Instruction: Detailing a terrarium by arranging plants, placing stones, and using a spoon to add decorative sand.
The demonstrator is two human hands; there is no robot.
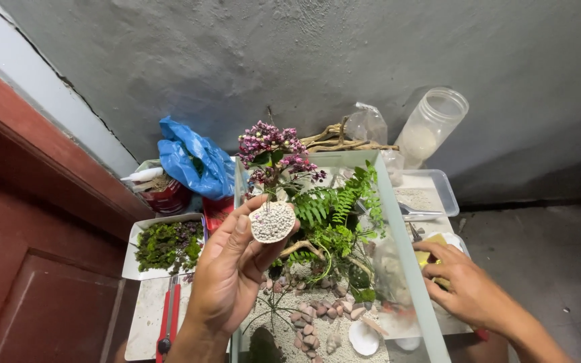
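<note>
- Left hand (226, 275) holds a small pot (272, 221) of white gravel above the glass tank (405, 249), fingers clamped around it.
- Right hand (469, 289) rests outside the tank's right wall, fingers curled on a yellow object (432, 257); the grip is unclear.
- Purple-flowered plant (274, 151) rises from the pot.
- Farther back, a clear jar (432, 128) leans against the wall.

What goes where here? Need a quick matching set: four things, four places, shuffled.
Things:
1. small white pot of purple-leaved plant
2. clear plastic jar
3. white tray of green moss
4. white seashell

Places:
a. on the sand inside the glass tank
b. leaning on the grey wall
c. held in the left hand
d. left of the tank

Pairs: 1-c, 2-b, 3-d, 4-a
</note>
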